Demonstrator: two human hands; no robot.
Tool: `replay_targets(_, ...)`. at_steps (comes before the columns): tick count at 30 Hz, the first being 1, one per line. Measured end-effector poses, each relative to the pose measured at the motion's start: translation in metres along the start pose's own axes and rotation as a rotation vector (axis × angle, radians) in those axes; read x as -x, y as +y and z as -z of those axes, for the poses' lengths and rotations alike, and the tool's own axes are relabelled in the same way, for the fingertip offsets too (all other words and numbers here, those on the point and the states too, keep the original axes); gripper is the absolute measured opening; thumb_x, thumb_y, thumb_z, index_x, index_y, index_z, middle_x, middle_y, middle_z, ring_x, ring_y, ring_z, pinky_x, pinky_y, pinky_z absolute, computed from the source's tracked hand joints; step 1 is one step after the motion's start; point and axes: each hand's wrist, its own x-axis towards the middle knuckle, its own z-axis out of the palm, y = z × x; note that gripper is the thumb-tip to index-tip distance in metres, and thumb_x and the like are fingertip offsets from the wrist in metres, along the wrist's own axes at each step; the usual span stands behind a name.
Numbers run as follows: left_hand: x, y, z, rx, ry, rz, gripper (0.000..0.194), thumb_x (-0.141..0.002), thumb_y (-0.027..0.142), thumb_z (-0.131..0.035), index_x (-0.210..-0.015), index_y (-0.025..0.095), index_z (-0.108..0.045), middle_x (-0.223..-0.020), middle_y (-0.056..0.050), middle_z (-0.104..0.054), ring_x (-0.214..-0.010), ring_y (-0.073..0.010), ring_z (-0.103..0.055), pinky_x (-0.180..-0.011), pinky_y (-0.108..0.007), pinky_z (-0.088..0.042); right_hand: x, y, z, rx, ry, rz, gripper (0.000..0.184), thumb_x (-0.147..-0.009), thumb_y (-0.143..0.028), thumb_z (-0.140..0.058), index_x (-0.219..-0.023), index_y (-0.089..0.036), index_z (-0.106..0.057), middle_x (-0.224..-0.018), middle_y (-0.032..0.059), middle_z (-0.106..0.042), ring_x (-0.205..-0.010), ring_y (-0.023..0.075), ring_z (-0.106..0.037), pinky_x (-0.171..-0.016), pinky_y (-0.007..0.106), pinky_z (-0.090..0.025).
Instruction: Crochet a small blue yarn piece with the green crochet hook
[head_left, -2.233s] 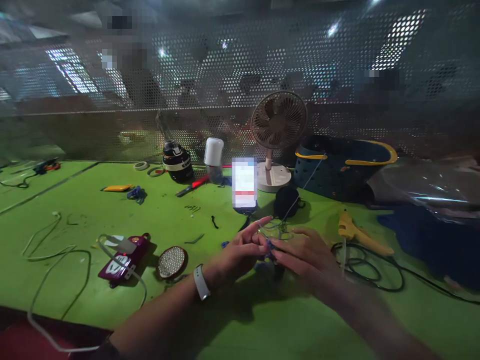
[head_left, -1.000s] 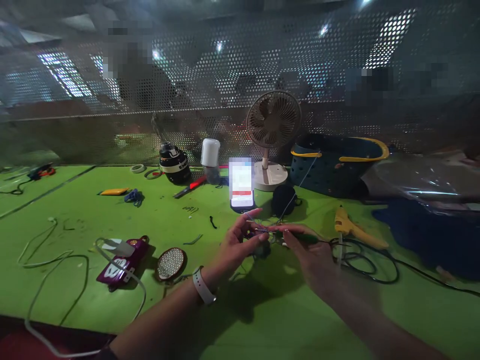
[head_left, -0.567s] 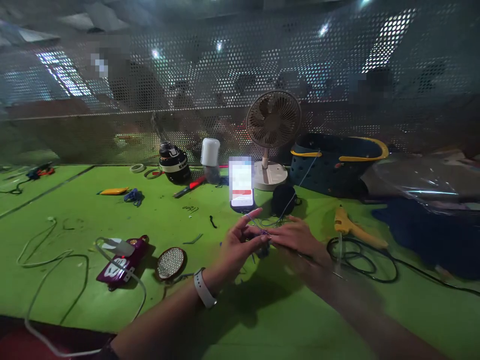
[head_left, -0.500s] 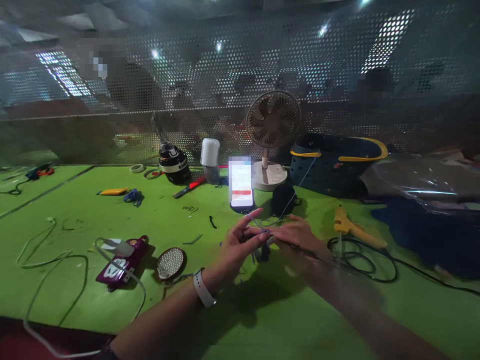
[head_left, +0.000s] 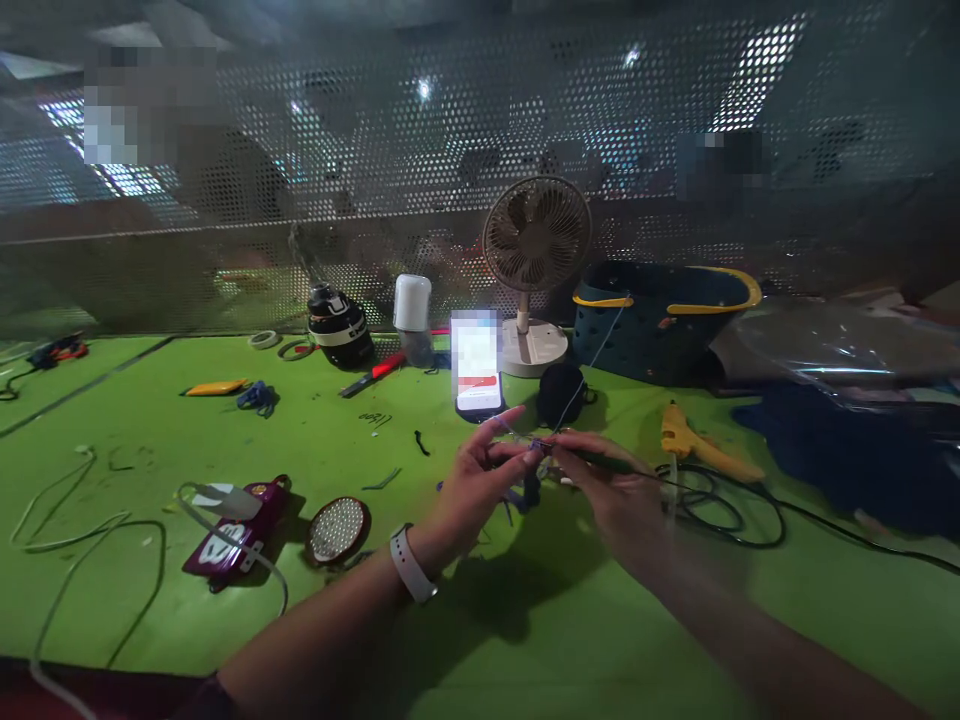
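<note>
My left hand (head_left: 480,475) pinches a small piece of purple-blue crochet work (head_left: 529,488) between thumb and fingers. Its raised index finger has yarn over it. My right hand (head_left: 611,490) is closed round a crochet hook (head_left: 604,461) with a dark handle, its tip meeting the work at my left fingertips. Behind the hands sits a dark ball of yarn (head_left: 561,394). A pale strand of yarn (head_left: 604,345) runs from the blue basket (head_left: 645,335) down toward the hands. Part of the crochet piece is hidden by my fingers.
A lit phone (head_left: 478,390) leans before a white fan (head_left: 536,240). To the right lie a yellow glue gun (head_left: 701,445) and its black cord. At left are a purple power bank-like block (head_left: 240,530), a round studded disc (head_left: 337,530), a red-handled cutter (head_left: 375,373) and a black bottle (head_left: 339,328).
My right hand has turned and drawn slightly back, so the hook's handle now shows more clearly. My left hand keeps its pinch on the crochet piece. The whole view has shifted slightly.
</note>
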Motion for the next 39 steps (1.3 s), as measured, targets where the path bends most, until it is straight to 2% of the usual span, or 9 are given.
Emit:
replay_targets(3, -0.007, 0.006, -0.003, -0.004, -0.028, -0.012, 0.057, -0.074, 0.025, -0.081, -0.127, 0.022, -0.061, -0.079, 0.0, -0.073, -0.072, -0.0114, -0.062, -0.069, -0.026, -0.046, -0.005, -0.001, 0.002, -0.012, 0.034, -0.005, 0.008, -0.081, -0.026, -0.073, -0.085, -0.032, -0.077, -0.089, -0.0015, -0.077, -0.087, 0.0201, -0.071, -0.076, 0.036, -0.06)
replay_targets(7, -0.017, 0.014, -0.007, -0.013, -0.043, -0.057, 0.055, -0.074, 0.026, -0.08, -0.125, 0.018, -0.062, -0.076, 0.0, -0.072, -0.073, -0.0118, -0.063, -0.073, -0.027, -0.047, -0.017, -0.003, 0.006, 0.06, 0.047, 0.058, 0.009, -0.079, -0.023, -0.074, -0.085, -0.03, -0.077, -0.087, -0.0008, -0.078, -0.092, 0.021, -0.07, -0.088, 0.041, -0.056)
replay_targets(13, -0.029, 0.019, -0.006, 0.01, 0.033, -0.112, 0.065, -0.072, 0.02, -0.081, -0.131, 0.016, -0.054, -0.083, -0.002, -0.074, -0.078, -0.0125, -0.065, -0.075, -0.027, -0.048, -0.034, -0.004, -0.002, 0.015, 0.03, 0.01, 0.007, -0.08, -0.027, -0.073, -0.087, -0.027, -0.076, -0.09, 0.0016, -0.077, -0.088, 0.0218, -0.071, -0.087, 0.043, -0.056)
replay_targets(19, -0.03, 0.024, -0.005, 0.01, 0.078, -0.121, 0.064, -0.074, 0.019, -0.079, -0.133, 0.018, -0.054, -0.081, -0.001, -0.073, -0.077, -0.0124, -0.064, -0.074, -0.027, -0.047, -0.042, 0.002, -0.011, 0.122, 0.052, 0.139, 0.01, -0.082, -0.023, -0.071, -0.087, -0.031, -0.076, -0.09, -0.0004, -0.077, -0.101, 0.0228, -0.067, -0.103, 0.05, -0.045)
replay_targets(26, -0.031, 0.019, -0.005, 0.065, 0.105, -0.072, 0.058, -0.074, 0.02, -0.08, -0.127, 0.02, -0.058, -0.082, 0.0, -0.074, -0.079, -0.0135, -0.066, -0.077, -0.029, -0.048, -0.041, 0.005, -0.012, 0.332, -0.003, 0.438, 0.023, -0.084, -0.014, -0.067, -0.097, -0.033, -0.074, -0.094, 0.0, -0.078, -0.087, 0.0218, -0.07, -0.103, 0.051, -0.042)
replay_targets(29, -0.031, 0.013, -0.004, 0.125, 0.087, -0.055, 0.053, -0.074, 0.019, -0.08, -0.124, 0.021, -0.06, -0.082, 0.0, -0.074, -0.08, -0.013, -0.066, -0.082, -0.03, -0.048, -0.041, 0.013, -0.008, 0.48, -0.026, 0.645, 0.037, -0.083, -0.008, -0.066, -0.106, -0.036, -0.072, -0.102, -0.0007, -0.078, -0.089, 0.0222, -0.07, -0.104, 0.052, -0.038)
replay_targets(31, -0.031, 0.012, -0.003, 0.176, 0.061, -0.037, 0.05, -0.074, 0.018, -0.08, -0.12, 0.021, -0.062, -0.082, 0.0, -0.074, -0.078, -0.0121, -0.066, -0.083, -0.029, -0.047, -0.042, 0.018, -0.003, 0.519, -0.047, 0.717, 0.044, -0.082, -0.007, -0.066, -0.113, -0.038, -0.069, -0.109, -0.0001, -0.077, -0.093, 0.0228, -0.071, -0.104, 0.052, -0.038)
replay_targets(34, -0.032, 0.016, 0.0, 0.22, -0.012, 0.016, 0.048, -0.073, 0.016, -0.08, -0.118, 0.018, -0.064, -0.079, 0.001, -0.073, -0.077, -0.0115, -0.064, -0.082, -0.028, -0.046, -0.048, 0.019, 0.003, 0.451, -0.093, 0.706, 0.041, -0.082, -0.011, -0.068, -0.113, -0.038, -0.069, -0.109, -0.0003, -0.076, -0.092, 0.0236, -0.071, -0.101, 0.052, -0.042)
replay_targets(39, -0.035, 0.027, 0.007, 0.223, -0.085, 0.057, 0.054, -0.072, 0.013, -0.08, -0.123, 0.017, -0.063, -0.075, 0.002, -0.07, -0.075, -0.0101, -0.062, -0.08, -0.026, -0.044, -0.062, 0.004, 0.005, 0.259, -0.133, 0.592, 0.022, -0.082, -0.021, -0.072, -0.097, -0.037, -0.075, -0.087, -0.0038, -0.079, -0.076, 0.0211, -0.073, -0.092, 0.046, -0.05)
